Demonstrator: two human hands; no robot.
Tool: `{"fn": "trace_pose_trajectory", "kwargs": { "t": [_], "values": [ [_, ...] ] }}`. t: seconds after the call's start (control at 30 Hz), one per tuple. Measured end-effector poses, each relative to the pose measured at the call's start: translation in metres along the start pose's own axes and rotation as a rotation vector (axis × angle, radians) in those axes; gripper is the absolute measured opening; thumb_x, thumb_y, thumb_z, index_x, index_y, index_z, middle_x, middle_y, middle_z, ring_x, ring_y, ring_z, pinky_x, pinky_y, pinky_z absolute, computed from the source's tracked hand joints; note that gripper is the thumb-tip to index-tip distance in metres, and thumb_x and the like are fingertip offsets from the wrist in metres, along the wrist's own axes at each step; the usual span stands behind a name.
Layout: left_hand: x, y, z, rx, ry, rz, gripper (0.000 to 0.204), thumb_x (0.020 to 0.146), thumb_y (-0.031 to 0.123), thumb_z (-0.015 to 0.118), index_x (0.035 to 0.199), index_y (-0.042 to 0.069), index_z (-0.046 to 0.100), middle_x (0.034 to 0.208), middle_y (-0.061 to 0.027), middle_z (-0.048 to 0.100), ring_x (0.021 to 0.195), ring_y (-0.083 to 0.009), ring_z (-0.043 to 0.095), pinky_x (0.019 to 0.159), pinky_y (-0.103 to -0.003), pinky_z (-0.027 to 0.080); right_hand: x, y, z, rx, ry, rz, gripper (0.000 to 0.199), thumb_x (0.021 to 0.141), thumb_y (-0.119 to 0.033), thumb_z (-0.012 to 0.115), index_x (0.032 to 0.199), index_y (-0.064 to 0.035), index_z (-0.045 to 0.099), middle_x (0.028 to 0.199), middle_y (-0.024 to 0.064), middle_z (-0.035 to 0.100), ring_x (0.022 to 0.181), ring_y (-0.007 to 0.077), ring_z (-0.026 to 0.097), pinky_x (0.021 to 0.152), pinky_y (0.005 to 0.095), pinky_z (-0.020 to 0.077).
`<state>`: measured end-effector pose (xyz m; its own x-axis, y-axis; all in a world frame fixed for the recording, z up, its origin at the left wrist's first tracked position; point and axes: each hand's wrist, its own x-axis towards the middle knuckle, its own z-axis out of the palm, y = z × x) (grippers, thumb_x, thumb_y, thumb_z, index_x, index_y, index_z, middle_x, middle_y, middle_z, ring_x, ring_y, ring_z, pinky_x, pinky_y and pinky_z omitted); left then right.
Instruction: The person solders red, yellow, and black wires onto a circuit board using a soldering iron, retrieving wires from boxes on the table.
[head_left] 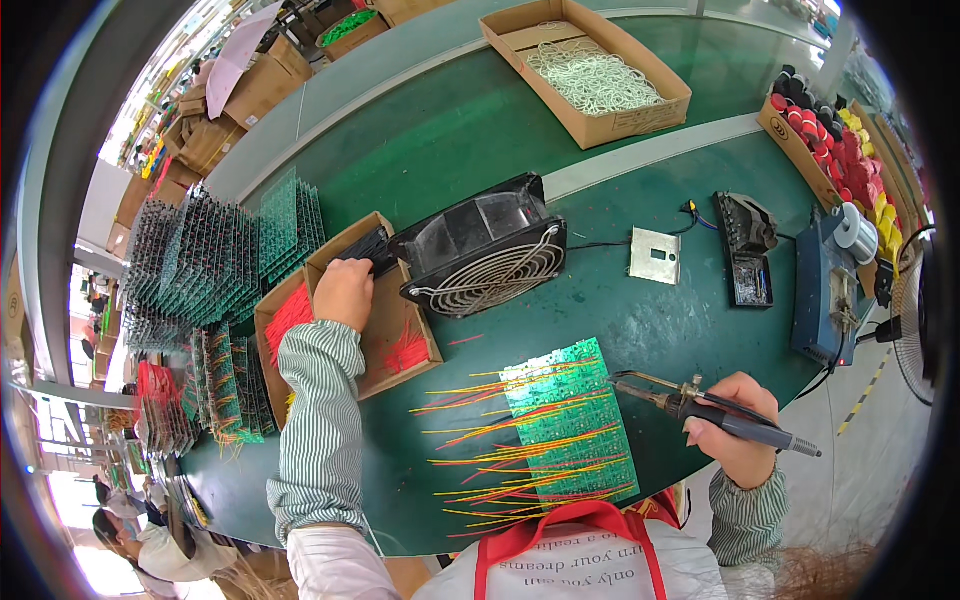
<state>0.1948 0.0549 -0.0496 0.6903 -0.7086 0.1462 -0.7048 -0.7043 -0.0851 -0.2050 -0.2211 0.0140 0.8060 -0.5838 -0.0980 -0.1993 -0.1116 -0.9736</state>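
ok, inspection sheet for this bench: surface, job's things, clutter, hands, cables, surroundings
Surface: dark green oval table.
Job's things: green circuit boards with red and yellow wire leads; brown cardboard box of red wires.
Clutter: black square fan, stacked green boards, box of white loops.
Hands: left hand at the cardboard box; right hand holds a dark-handled soldering iron.
Cables: black lead beside fan.
Surroundings: cardboard cartons.
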Motion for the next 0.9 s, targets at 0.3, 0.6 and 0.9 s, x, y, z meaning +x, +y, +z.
{"fn": "trace_pose_trajectory", "kwargs": {
  "t": [0.3, 0.6, 0.9],
  "values": [
    [-0.014, 0.005, -0.003, 0.042, -0.015, 0.015, 0.015, 0.083, 0.008, 0.052, 0.093, 0.004, 0.064, 0.086, -0.0139, 0.061, 0.086, -0.0325, 0.06, 0.075, -0.042, 0.05, -0.012, -0.002, -0.003, 0.058, -0.02, -0.031, 0.018, 0.07, -0.002, 0.071, 0.08, 0.0017, 0.057, 0.066, 0.0072, 0.064, 0.058, 0.0109, 0.062, 0.054, 0.0232, 0.0476],
    [-0.026, 0.005, -0.027, 0.082, -0.029, -0.023, 0.013, 0.081, 0.005, 0.053, 0.09, 0.003, 0.061, 0.087, -0.0137, 0.059, 0.087, -0.0319, 0.06, 0.076, -0.041, 0.051, -0.022, -0.005, -0.007, 0.076, -0.037, -0.037, 0.019, 0.07, -0.002, 0.072, 0.08, 0.0012, 0.056, 0.065, 0.0064, 0.063, 0.058, 0.0104, 0.062, 0.053, 0.0225, 0.0468],
    [-0.03, 0.033, -0.063, 0.578, -0.36, -0.059, 0.017, 0.08, 0.009, 0.056, 0.083, 0.003, 0.071, 0.083, -0.0106, 0.068, 0.084, -0.0248, 0.066, 0.064, -0.036, 0.055, -0.027, 0.002, -0.011, 0.007, -0.002, -0.051, 0.019, 0.069, -0.005, 0.073, 0.079, 0.0002, 0.057, 0.065, 0.004, 0.063, 0.056, 0.0073, 0.058, 0.052, 0.0214, 0.0438]
  ]
}}
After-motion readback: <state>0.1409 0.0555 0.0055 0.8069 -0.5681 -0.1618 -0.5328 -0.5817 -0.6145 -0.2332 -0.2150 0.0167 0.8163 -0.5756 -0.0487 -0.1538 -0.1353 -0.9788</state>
